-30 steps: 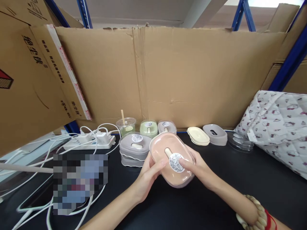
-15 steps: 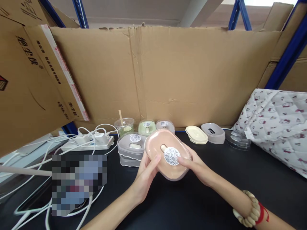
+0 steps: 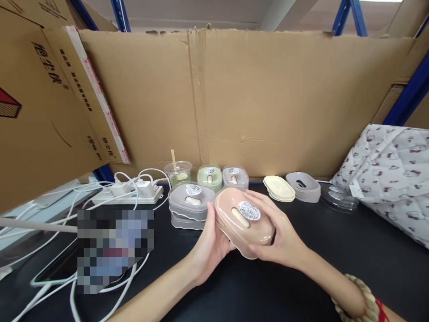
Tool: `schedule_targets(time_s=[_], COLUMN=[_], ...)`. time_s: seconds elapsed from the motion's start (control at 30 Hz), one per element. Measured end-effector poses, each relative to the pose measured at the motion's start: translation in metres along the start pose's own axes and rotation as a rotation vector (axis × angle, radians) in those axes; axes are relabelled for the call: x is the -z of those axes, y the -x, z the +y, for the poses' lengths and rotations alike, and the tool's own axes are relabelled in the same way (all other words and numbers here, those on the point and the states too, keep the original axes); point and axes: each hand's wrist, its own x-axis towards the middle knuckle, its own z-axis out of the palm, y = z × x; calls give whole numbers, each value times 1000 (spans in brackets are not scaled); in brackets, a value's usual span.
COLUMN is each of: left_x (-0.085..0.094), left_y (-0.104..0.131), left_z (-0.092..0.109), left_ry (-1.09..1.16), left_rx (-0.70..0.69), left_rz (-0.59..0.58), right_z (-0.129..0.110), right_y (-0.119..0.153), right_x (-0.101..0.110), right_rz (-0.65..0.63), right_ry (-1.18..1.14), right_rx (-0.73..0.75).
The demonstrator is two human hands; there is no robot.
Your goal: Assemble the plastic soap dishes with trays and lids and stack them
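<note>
Pink box: We see a glossy, rounded pink box (image 3: 264, 223) with a clear, wavy-edged cover, a cream oval piece (image 3: 240, 218) set in its top and a round printed label (image 3: 250, 210) beside that.
Where it is: We have it raised over the black table (image 3: 234, 290), tilted, just beside the stacked grey boxes (image 3: 191, 203).
Left hand: Ours (image 3: 212, 246) cups the box's left side, thumb up and fingers underneath.
Right hand: Ours (image 3: 286, 232) pinches the box from the right, fingers over the far edge, thumb on the near side.
Covered boxes: Behind, we see a green box (image 3: 210, 179) and a smaller grey box (image 3: 235, 179), each round-labelled with a pale oval piece.
Cup: Our clear cup (image 3: 178, 172) holds something greenish and a straw (image 3: 173, 160).
Right of us: Cream pieces (image 3: 279, 188) lie stacked near a grey container (image 3: 303, 188) with a dark slot and clear covers (image 3: 338, 199).
Writing: We find dark Chinese characters and a ® on the left cardboard (image 3: 36, 103); the round labels' print is too small for us.
</note>
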Motion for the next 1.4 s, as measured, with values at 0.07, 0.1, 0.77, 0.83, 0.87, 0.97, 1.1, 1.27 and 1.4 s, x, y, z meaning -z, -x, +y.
schedule_targets(time_s=[0.07, 0.1, 0.77, 0.83, 0.87, 0.97, 1.1, 1.27, 1.4], left_x=[1, 2, 2, 2, 1, 0, 2, 3, 2], left_y=[-1, -1, 1, 2, 2, 3, 3, 2, 1], left_z=[0, 1, -6, -7, -8, -7, -4, -6, -8], left_ry=[0, -2, 6, 6, 6, 5, -48, -41, 28], left_rx=[5, 10, 75, 70, 61, 58, 113, 81, 37], left_rz=[32, 50, 38, 62, 75, 76, -26, -31, 52], right_z=[-3, -4, -12, -14, -14, -13, -6, -6, -9], right_y=[1, 1, -2, 0, 1, 4, 6, 8, 8], right_x=[-1, -1, 0, -1, -1, -3, -7, -10, -4], right_rz=[2, 8, 141, 165, 180, 206, 156, 86, 198], right_ry=[40, 46, 108, 140, 153, 141, 8, -122, -136], right_rx=[59, 65, 108, 185, 224, 243, 85, -7, -28])
